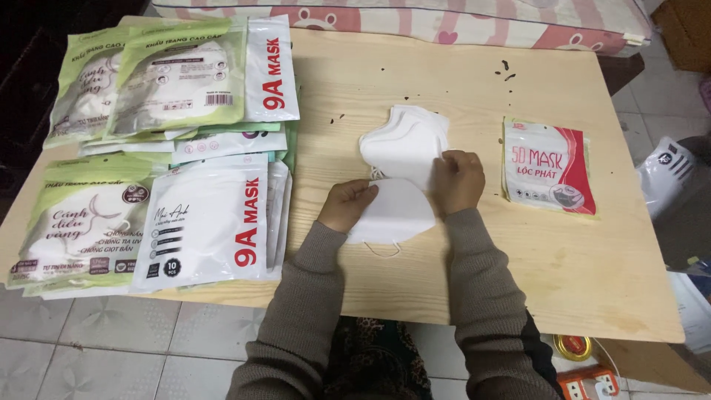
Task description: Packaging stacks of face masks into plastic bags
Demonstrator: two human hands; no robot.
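Head view. A pale wooden table (518,244) stands on a tiled floor (111,333). Near the table's middle lies a small stack of white face masks (406,137), fanned slightly to the far side. One white mask (392,215) sits at the near end of that stack, overlapping it, with an ear loop trailing toward the near edge.

The left hand (346,204) grips the left edge of this mask, fingers curled over it and thumb on top. The right hand (458,180) pinches the mask's right edge where it meets the stack, fingers bent and closed on the fabric. Both forearms are in grey-brown knit sleeves.

To the right of the hands, apart from them, a red-and-white mask packet (549,167) lies flat. On the left part of the table, two heaps of packets lie overlapped: green-and-white packets (170,81) at the far side, white packets with red lettering (207,222) nearer. A pink patterned cushion (444,18) lies beyond the far edge.
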